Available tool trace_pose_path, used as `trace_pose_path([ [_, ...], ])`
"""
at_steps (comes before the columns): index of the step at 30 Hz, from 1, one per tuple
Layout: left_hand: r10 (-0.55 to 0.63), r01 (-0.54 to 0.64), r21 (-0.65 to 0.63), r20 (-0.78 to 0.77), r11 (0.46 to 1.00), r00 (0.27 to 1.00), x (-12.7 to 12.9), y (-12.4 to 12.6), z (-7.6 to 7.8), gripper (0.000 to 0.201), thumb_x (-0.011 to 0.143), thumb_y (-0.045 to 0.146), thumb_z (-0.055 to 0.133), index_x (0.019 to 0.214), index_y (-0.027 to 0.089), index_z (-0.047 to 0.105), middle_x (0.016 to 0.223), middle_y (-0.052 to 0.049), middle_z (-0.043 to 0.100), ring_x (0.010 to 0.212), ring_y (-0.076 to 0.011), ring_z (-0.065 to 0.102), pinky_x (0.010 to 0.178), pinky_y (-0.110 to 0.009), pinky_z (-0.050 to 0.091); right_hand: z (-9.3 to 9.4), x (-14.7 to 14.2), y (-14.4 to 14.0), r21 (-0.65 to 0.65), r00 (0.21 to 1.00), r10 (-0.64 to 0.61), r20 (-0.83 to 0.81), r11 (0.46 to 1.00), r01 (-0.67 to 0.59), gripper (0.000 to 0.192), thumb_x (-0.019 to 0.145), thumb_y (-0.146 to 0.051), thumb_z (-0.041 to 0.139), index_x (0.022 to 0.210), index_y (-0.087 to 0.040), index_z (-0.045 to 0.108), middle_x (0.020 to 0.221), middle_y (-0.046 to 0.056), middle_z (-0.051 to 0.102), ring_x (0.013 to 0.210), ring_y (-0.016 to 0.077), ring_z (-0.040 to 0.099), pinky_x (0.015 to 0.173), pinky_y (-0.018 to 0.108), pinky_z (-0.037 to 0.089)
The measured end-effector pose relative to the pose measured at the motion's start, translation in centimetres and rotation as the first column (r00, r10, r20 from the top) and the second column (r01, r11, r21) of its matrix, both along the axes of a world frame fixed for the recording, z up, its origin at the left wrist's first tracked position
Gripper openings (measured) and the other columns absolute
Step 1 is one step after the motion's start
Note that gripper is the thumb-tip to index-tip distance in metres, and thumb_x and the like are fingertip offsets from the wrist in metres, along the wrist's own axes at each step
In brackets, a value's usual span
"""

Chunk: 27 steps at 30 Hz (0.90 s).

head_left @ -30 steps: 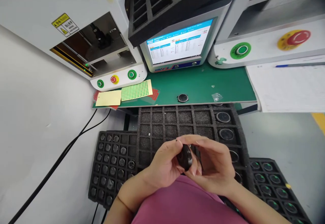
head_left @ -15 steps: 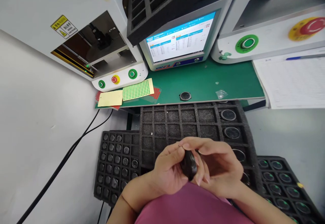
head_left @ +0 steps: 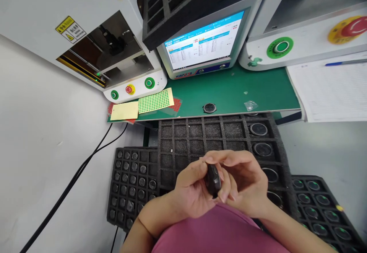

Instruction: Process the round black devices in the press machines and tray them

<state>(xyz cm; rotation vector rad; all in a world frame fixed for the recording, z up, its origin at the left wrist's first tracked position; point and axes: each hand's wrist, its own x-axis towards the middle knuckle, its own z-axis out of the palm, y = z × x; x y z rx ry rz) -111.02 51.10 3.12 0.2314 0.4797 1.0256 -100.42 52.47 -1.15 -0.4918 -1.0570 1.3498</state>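
Observation:
Between my two hands is a black round watch case (head_left: 212, 181), held on edge so that its side faces up. My left hand (head_left: 192, 188) grips it with thumb and fingers. The fingers of my right hand (head_left: 243, 180) are curled against its other side, thumb and index near its top. Beneath my hands lies a black foam tray (head_left: 174, 146) with square pockets; round watch cases (head_left: 259, 129) sit in its right column. Another watch case (head_left: 209, 108) lies face up on the green bench edge, beyond the tray.
Two more foam trays with watch cases stand lower left (head_left: 132, 184) and lower right (head_left: 318, 199). On the green bench (head_left: 200, 92) are sticker sheets (head_left: 155, 100), a small clear bag (head_left: 250, 105) and papers (head_left: 321, 88) with a pen. A monitor (head_left: 203, 42) stands between two machines.
My hands have risen slightly with the watch case, which has turned a little so its side shows more. The right hand has shifted slightly left.

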Motion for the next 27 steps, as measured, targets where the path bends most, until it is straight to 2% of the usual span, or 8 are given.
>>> trace_pose_path([
  [6, -0.011, 0.012, 0.010, -0.032, 1.000, 0.999, 0.2, -0.1, -0.7, 0.035, 0.081, 0.046, 0.064, 0.066, 0.014, 0.060, 0.047, 0.000, 0.048, 0.052, -0.0128, 0.047, 0.059, -0.025, 0.038, 0.1, 0.2, 0.0, 0.049, 0.999, -0.020, 0.040, 0.999, 0.018, 0.034, 0.078, -0.028, 0.079, 0.104, -0.026, 0.058, 0.099, 0.005, 0.070, 0.090, 0.0186, 0.069, 0.083, 0.034, 0.060],
  [10, -0.105, 0.145, 0.079, -0.373, 0.986, 0.922, -1.2, 1.9, -3.8, 0.056, 0.082, 0.069, 0.049, 0.082, 0.015, 0.061, 0.070, -0.007, 0.063, 0.069, -0.0182, 0.059, 0.073, -0.032, 0.046, -1.4, 2.0, 1.5, 0.080, 0.976, -0.127, 0.177, 0.990, 0.114, 0.039, 0.077, -0.025, 0.080, 0.107, -0.026, 0.055, 0.102, 0.004, 0.069, 0.101, 0.0180, 0.067, 0.103, 0.040, 0.050],
  [11, -0.065, 0.188, 0.154, -0.581, 0.970, 0.811, -1.7, 3.1, -4.9, 0.057, 0.086, 0.068, 0.043, 0.090, 0.015, 0.061, 0.082, -0.010, 0.067, 0.078, -0.0204, 0.062, 0.078, -0.034, 0.048, -2.2, 2.7, 2.4, 0.079, 0.955, -0.191, 0.227, 0.981, 0.177, 0.041, 0.075, -0.026, 0.081, 0.106, -0.026, 0.054, 0.103, 0.004, 0.069, 0.102, 0.0187, 0.067, 0.103, 0.041, 0.050],
  [13, 0.175, 0.313, 0.299, -0.913, 0.902, 0.368, -2.7, 6.0, -7.1, 0.044, 0.093, 0.054, 0.042, 0.102, 0.015, 0.060, 0.104, -0.013, 0.067, 0.100, -0.0236, 0.062, 0.093, -0.039, 0.047, -4.1, 4.4, 4.6, 0.100, 0.844, -0.349, 0.407, 0.936, 0.338, 0.043, 0.075, -0.037, 0.081, 0.105, -0.026, 0.052, 0.105, 0.005, 0.067, 0.101, 0.0206, 0.066, 0.096, 0.040, 0.054],
  [14, 0.302, 0.384, 0.321, -0.947, 0.866, 0.111, -3.0, 7.7, -8.2, 0.033, 0.094, 0.043, 0.047, 0.106, 0.016, 0.059, 0.112, -0.013, 0.065, 0.110, -0.0243, 0.058, 0.100, -0.041, 0.044, -5.1, 5.2, 5.9, 0.127, 0.750, -0.411, 0.518, 0.904, 0.408, 0.045, 0.075, -0.045, 0.079, 0.105, -0.025, 0.052, 0.105, 0.007, 0.066, 0.098, 0.0220, 0.066, 0.091, 0.041, 0.056],
  [16, 0.409, 0.459, 0.306, -0.902, 0.834, -0.141, -3.1, 11.2, -9.8, 0.025, 0.089, 0.027, 0.059, 0.111, 0.016, 0.058, 0.125, -0.013, 0.059, 0.124, -0.0262, 0.050, 0.110, -0.044, 0.037, -6.8, 6.4, 8.1, 0.193, 0.556, -0.462, 0.691, 0.859, 0.474, 0.051, 0.075, -0.058, 0.073, 0.105, -0.023, 0.054, 0.101, 0.009, 0.066, 0.089, 0.0245, 0.066, 0.083, 0.044, 0.057],
  [22, 0.346, 0.505, 0.205, -0.916, 0.838, -0.202, -1.9, 18.5, -11.6, 0.033, 0.064, 0.008, 0.081, 0.093, 0.014, 0.066, 0.109, -0.013, 0.063, 0.115, -0.0330, 0.057, 0.103, -0.050, 0.043, -9.5, 6.6, 9.8, 0.312, 0.379, -0.473, 0.795, 0.855, 0.413, 0.054, 0.081, -0.068, 0.056, 0.103, -0.019, 0.058, 0.099, 0.014, 0.068, 0.091, 0.0305, 0.067, 0.083, 0.049, 0.054],
  [27, 0.257, 0.479, 0.219, -0.966, 0.850, -0.016, -2.8, 18.5, -10.1, 0.024, 0.074, 0.020, 0.076, 0.094, 0.010, 0.069, 0.098, -0.013, 0.068, 0.087, -0.0231, 0.065, 0.087, -0.040, 0.052, -10.5, 6.8, 9.4, 0.322, 0.348, -0.464, 0.815, 0.861, 0.394, 0.048, 0.085, -0.062, 0.053, 0.105, -0.019, 0.056, 0.099, 0.013, 0.068, 0.090, 0.0293, 0.067, 0.081, 0.047, 0.055],
])
